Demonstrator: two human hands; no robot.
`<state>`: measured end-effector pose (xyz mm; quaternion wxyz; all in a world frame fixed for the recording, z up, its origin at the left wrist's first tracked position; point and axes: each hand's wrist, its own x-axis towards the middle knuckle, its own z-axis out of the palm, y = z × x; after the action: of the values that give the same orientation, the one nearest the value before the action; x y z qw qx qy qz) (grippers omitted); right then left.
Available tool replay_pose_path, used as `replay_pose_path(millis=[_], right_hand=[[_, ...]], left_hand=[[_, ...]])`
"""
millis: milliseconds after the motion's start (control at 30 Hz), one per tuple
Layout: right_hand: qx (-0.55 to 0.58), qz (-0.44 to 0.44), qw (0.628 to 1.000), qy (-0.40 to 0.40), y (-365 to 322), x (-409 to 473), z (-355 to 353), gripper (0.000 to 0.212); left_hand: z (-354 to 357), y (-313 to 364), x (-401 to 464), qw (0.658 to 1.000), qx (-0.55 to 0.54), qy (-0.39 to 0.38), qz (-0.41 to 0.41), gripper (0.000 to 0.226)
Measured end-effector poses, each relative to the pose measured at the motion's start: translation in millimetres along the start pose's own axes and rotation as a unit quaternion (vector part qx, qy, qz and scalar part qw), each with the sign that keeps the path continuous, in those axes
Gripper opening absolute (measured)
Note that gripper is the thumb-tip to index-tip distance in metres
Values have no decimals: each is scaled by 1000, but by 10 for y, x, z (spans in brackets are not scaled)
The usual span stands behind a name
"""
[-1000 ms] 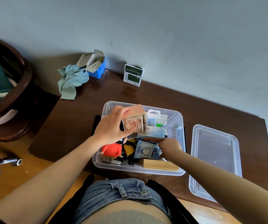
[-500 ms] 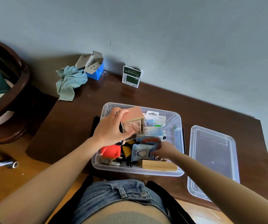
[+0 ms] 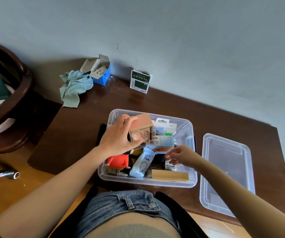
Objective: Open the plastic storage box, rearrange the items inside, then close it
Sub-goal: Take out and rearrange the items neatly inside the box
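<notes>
The clear plastic storage box sits open on the dark wooden table, filled with small items. Its clear lid lies to the right of it. My left hand grips a small pink-topped display case and holds it above the box's left half. My right hand hovers over the box's middle with fingers loosely curled; I cannot tell whether they pinch anything. Inside lie a red-shirted figurine, a light blue pouch, a white carton and a wooden block.
At the back of the table stand an open blue cardboard box with a teal cloth beside it, and a green-and-white carton against the wall. A dark wooden chair stands to the left.
My right hand has lifted from the items near the blue pouch and moved slightly right, its fingers loosening. My left hand keeps the display case almost still above the box.
</notes>
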<state>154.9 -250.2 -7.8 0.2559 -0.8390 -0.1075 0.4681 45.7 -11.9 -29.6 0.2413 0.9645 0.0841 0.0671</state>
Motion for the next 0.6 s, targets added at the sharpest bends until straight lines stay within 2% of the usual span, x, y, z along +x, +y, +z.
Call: replay_pose_path(millis=[133,333,500,533,600], right_hand=[[-207,7,977,60,-18,-26,86,20],[-242,-9,962,127,-74,68,128,24],[-210,-50,972,94,-123,-13,69,27],[-240,-40,967,73,-154,-30,51,27],[-359,-6,932,43,-261,-78,26,26]], left_hand=[[9,-11,4,1000,-1,1,7,82],[-13,-2,3,1000,-25,6,0,82],[-31,7,-2,998,-56,15,-6,81],[-33,12,-4,998,-53,16,-5,80],[-32,21,-2,999,-33,9,9,79]])
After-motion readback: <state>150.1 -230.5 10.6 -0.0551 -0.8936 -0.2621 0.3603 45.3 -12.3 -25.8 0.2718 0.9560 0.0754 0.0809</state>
